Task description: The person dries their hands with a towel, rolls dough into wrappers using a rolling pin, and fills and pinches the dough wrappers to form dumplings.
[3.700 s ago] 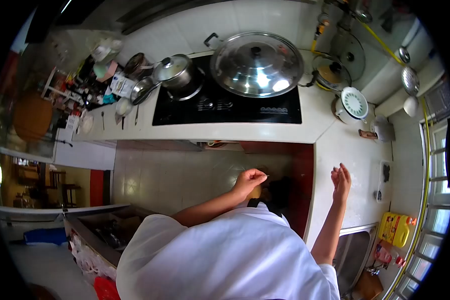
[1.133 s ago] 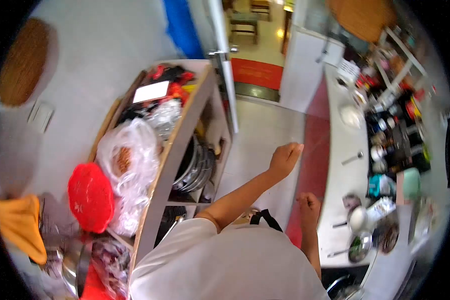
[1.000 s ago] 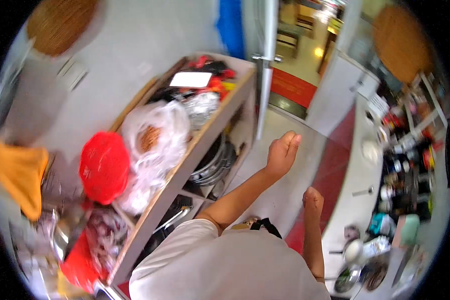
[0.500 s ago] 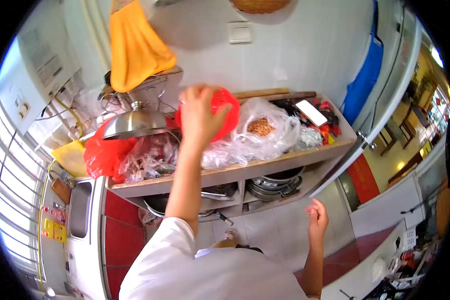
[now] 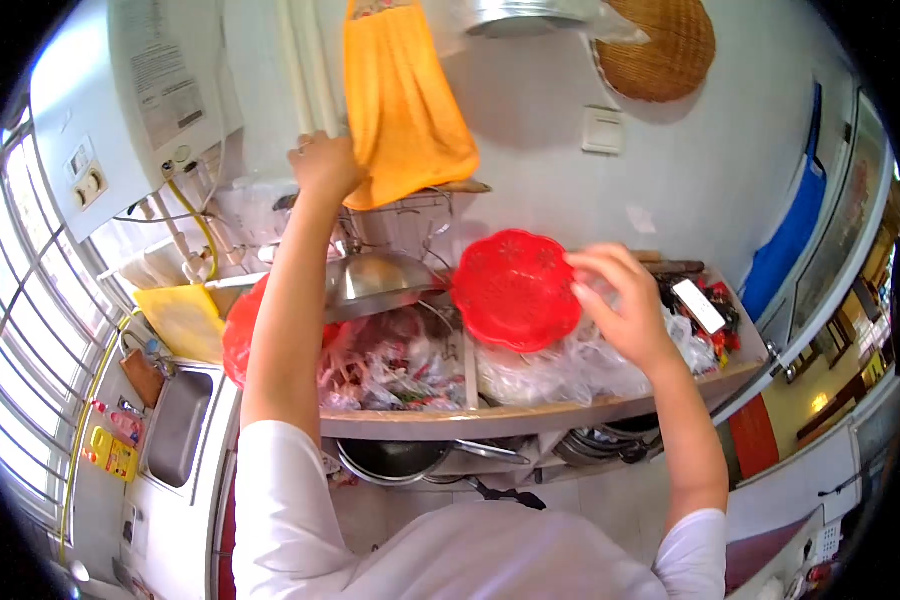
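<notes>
My left hand (image 5: pixel 325 167) is raised beside the left edge of a hanging orange towel (image 5: pixel 405 110), in front of white pipes. Its fingertips are hidden behind the bent knuckles, so its hold cannot be made out. A red scalloped bowl (image 5: pixel 515 290), with its inside showing, is held at its right rim between the thumb and fingers of my right hand (image 5: pixel 576 275). Below the bowl lie clear plastic bags (image 5: pixel 590 370) on the shelf. Under my left forearm, a metal lid (image 5: pixel 382 283) stands near a red bag (image 5: pixel 245 335).
The shelf unit's front edge (image 5: pixel 530 418) runs across the middle, with a pan (image 5: pixel 395 460) below. A white phone-like slab (image 5: pixel 699 306) lies on the right. A sink (image 5: pixel 180 430) and yellow board (image 5: pixel 182 320) are on the left. A woven basket (image 5: pixel 660 50) hangs above.
The view has turned from the stove to the shelf unit. My left hand has left the red bowl and moved up to the towel. My right hand has risen and taken the bowl's rim.
</notes>
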Demonstrator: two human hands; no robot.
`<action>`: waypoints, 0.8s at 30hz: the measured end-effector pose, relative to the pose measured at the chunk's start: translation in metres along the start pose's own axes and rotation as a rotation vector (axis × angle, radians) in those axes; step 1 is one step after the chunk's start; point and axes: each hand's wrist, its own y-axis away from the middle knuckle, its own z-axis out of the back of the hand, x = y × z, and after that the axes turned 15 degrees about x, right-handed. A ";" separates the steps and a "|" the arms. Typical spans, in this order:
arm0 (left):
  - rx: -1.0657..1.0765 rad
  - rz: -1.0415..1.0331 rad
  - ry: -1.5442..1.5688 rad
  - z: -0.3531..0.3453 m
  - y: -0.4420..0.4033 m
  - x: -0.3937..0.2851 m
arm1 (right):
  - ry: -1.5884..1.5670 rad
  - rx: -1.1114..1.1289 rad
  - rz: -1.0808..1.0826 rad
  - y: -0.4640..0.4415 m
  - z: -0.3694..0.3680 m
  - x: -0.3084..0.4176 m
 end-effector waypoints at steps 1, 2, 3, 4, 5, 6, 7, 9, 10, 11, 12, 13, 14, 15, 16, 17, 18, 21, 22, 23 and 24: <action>0.154 -0.116 0.127 0.012 0.001 0.006 | -0.011 0.021 0.076 -0.030 -0.011 -0.004; 0.303 -0.235 0.257 0.021 -0.001 0.012 | 0.007 0.027 0.118 -0.058 -0.020 -0.005; 0.292 -0.225 0.257 0.016 -0.007 0.020 | 0.083 -0.024 0.240 -0.088 -0.032 -0.010; 0.451 -0.475 0.691 0.007 -0.015 0.028 | -0.030 -0.023 0.176 -0.112 -0.044 -0.008; 0.592 -0.732 1.121 0.006 -0.021 0.037 | -0.026 -0.052 0.236 -0.140 -0.055 -0.013; 0.572 -0.725 1.110 0.012 -0.015 0.039 | -0.048 -0.136 0.249 -0.169 -0.069 -0.020; 0.669 -0.779 1.561 0.016 0.000 0.030 | -0.074 -0.216 0.255 -0.196 -0.085 -0.027; 0.647 -0.720 2.016 0.014 0.001 0.013 | -0.161 -0.220 0.376 -0.241 -0.105 -0.031; 0.545 -0.623 2.007 0.004 -0.007 0.003 | -0.200 -0.220 0.430 -0.252 -0.114 -0.023; 0.441 -0.594 1.959 0.000 -0.008 -0.010 | -0.239 -0.219 0.484 -0.263 -0.123 -0.014; 0.518 -0.710 2.176 0.003 0.000 -0.017 | -0.291 -0.240 0.423 -0.269 -0.131 0.005; 0.528 -0.789 2.252 0.002 -0.002 -0.020 | -0.340 -0.261 0.363 -0.273 -0.134 0.019; 0.539 -0.881 2.298 0.003 -0.007 -0.023 | -0.338 -0.258 0.367 -0.277 -0.134 0.027; 0.546 -0.979 2.321 0.001 -0.014 -0.023 | -0.353 -0.243 0.412 -0.279 -0.133 0.034; 0.563 -1.088 2.333 -0.002 -0.027 -0.020 | -0.367 -0.231 0.455 -0.280 -0.131 0.041; 0.578 -1.190 2.330 -0.006 -0.038 -0.017 | -0.332 -0.279 0.495 -0.278 -0.130 0.048; 0.590 -1.271 2.327 -0.007 -0.045 -0.016 | -0.328 -0.275 0.492 -0.277 -0.128 0.052; 0.489 -1.263 2.321 -0.001 -0.052 -0.026 | -0.484 -0.279 0.499 -0.276 -0.124 0.058; 0.427 -1.201 2.318 0.007 -0.047 -0.031 | -0.542 -0.266 0.486 -0.277 -0.122 0.057; 0.307 -1.079 2.305 0.014 -0.043 -0.036 | -0.600 -0.252 0.467 -0.276 -0.122 0.055; 0.316 -1.084 2.308 0.021 -0.039 -0.039 | -0.664 -0.228 0.441 -0.275 -0.120 0.052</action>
